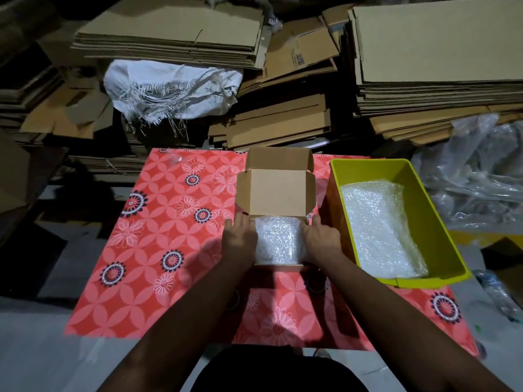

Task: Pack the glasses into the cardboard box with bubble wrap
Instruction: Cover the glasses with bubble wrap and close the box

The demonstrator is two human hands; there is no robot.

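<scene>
Both forearms reach forward; my left hand (240,239) and right hand (321,241) flank the bubble-wrapped bundle (278,241) in the cardboard box (276,193), fingers flat against its sides, its long axis running away from me.

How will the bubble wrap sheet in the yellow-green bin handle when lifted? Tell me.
The bubble wrap sheet is thin, crinkled film, so it will probably flop and sag. It looks light and may slide easily on the bin's smooth plastic.

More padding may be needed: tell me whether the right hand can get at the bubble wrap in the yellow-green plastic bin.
Probably yes. The yellow-green plastic bin is open-topped, right beside the right hand, and nothing covers its sheet of bubble wrap.
</scene>
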